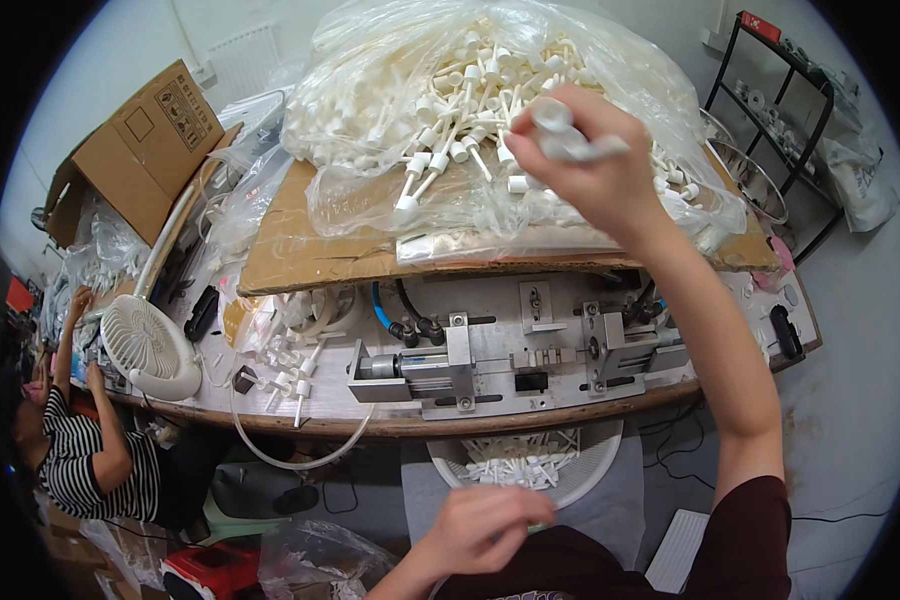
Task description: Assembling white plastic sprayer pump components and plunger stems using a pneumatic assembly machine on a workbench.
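Grasping a blurred white plastic stem part with a round cap (567,140) in the right hand (585,165), thumb and fingers closed around it, raised over the right side of a heap of similar white capped stems (475,110). Cap end up and left, round face toward the camera; stem off to the right, long axis slanting slightly down that way.

Heap inside a crumpled clear plastic bag (340,75), on a flat brown cardboard sheet (295,255) over the far part of the pale-topped bench (330,402). Silver metal clamping fixture (460,365) along the bench's near edge, just in front of the cardboard's near edge. Loose white capped stems (290,378) left of it, one reaching the bench's near edge. Open air between the two hands, well apart.

Left hand (485,528) low, fingers curled, above the near side of a white plastic basket of stems (606,462); cannot tell whether gripping anything. Basket's far rim hidden under the bench edge, fixture's right end partly behind the right forearm. Exact count in the right hand hard to make out.
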`<move>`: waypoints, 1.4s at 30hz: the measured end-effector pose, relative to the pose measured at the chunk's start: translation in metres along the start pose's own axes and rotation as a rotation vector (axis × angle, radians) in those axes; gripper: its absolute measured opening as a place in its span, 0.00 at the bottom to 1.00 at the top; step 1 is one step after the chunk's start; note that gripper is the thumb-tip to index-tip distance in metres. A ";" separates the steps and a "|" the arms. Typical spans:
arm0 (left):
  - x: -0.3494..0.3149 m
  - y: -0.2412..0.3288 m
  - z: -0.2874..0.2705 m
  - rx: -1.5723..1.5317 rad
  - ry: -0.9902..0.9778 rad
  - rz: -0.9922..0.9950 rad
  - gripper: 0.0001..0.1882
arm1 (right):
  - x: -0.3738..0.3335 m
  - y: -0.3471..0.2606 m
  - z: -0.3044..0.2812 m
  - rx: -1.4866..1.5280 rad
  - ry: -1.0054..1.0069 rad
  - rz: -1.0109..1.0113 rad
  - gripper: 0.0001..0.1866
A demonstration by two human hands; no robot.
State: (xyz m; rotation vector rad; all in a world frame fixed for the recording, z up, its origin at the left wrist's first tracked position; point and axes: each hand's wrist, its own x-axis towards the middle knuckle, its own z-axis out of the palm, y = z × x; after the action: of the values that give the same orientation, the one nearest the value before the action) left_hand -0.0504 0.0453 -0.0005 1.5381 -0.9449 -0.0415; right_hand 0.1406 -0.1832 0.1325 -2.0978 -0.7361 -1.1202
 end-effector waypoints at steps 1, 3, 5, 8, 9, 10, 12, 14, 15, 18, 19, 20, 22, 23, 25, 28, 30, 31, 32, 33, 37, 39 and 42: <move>0.006 0.001 -0.002 0.038 0.090 0.009 0.13 | -0.012 -0.020 -0.004 0.099 0.043 -0.021 0.05; 0.014 0.007 -0.006 -0.033 0.306 -0.154 0.11 | -0.051 -0.053 -0.013 0.268 0.022 -0.067 0.07; 0.030 0.011 -0.002 -0.176 0.555 -0.144 0.16 | -0.090 -0.077 -0.018 0.207 -0.104 -0.219 0.11; 0.039 0.006 0.004 -0.094 0.537 -0.093 0.22 | -0.147 -0.102 -0.027 0.278 -0.228 -0.062 0.17; 0.032 0.000 0.003 -0.030 0.448 -0.100 0.24 | -0.157 -0.108 -0.031 0.341 -0.237 0.004 0.17; 0.027 -0.004 0.002 -0.072 0.329 -0.119 0.24 | -0.167 -0.111 -0.034 0.402 -0.244 0.071 0.16; 0.022 -0.005 0.005 -0.169 0.206 -0.201 0.23 | -0.184 -0.115 -0.037 0.489 -0.249 0.169 0.13; 0.020 -0.008 0.005 -0.195 0.150 -0.265 0.22 | -0.188 -0.114 -0.040 0.476 -0.305 0.161 0.12; 0.021 -0.010 0.004 -0.208 0.121 -0.290 0.22 | -0.188 -0.113 -0.042 0.466 -0.332 0.152 0.11; 0.026 -0.011 0.008 -0.215 0.196 -0.312 0.20 | -0.192 -0.113 -0.042 0.407 -0.281 0.165 0.13; 0.027 -0.012 0.010 -0.205 0.219 -0.303 0.20 | -0.194 -0.113 -0.043 0.382 -0.277 0.170 0.14; 0.028 -0.012 0.011 -0.187 0.231 -0.289 0.19 | -0.198 -0.113 -0.042 0.375 -0.247 0.176 0.14; 0.028 -0.013 0.013 -0.200 0.228 -0.314 0.19 | -0.206 -0.109 -0.046 0.352 -0.248 0.167 0.18; 0.029 -0.013 0.014 -0.207 0.226 -0.326 0.18 | -0.209 -0.108 -0.047 0.341 -0.249 0.163 0.20; 0.030 -0.015 0.015 -0.196 0.265 -0.332 0.17 | -0.208 -0.106 -0.044 0.293 -0.172 0.160 0.18; 0.033 -0.021 0.017 -0.111 0.326 -0.239 0.16 | -0.206 -0.109 -0.042 0.262 -0.122 0.196 0.19; 0.036 -0.026 0.016 0.022 0.367 -0.149 0.16 | -0.209 -0.109 -0.040 0.197 -0.065 0.188 0.18; 0.038 -0.027 0.012 0.116 0.387 -0.108 0.16 | -0.210 -0.109 -0.040 0.164 -0.036 0.183 0.18; 0.039 -0.029 0.009 0.210 0.406 -0.065 0.16 | -0.210 -0.110 -0.040 0.133 -0.017 0.230 0.18; 0.039 -0.033 0.006 0.236 0.384 -0.044 0.17 | -0.211 -0.112 -0.041 0.099 0.002 0.278 0.18; 0.042 -0.045 0.001 0.354 0.302 0.023 0.17 | -0.221 -0.111 -0.044 -0.030 0.045 0.314 0.18; 0.043 -0.049 0.002 0.428 0.266 0.035 0.17 | -0.226 -0.114 -0.042 -0.027 0.071 0.376 0.17; 0.044 -0.054 0.009 0.550 0.233 0.005 0.15 | -0.227 -0.114 -0.038 -0.026 0.100 0.359 0.17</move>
State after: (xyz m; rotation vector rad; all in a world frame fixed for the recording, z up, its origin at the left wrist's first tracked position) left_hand 0.0031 0.0072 -0.0269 1.9904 -0.8081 0.4245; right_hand -0.0694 -0.1783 -0.0149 -2.0728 -0.2819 -1.0274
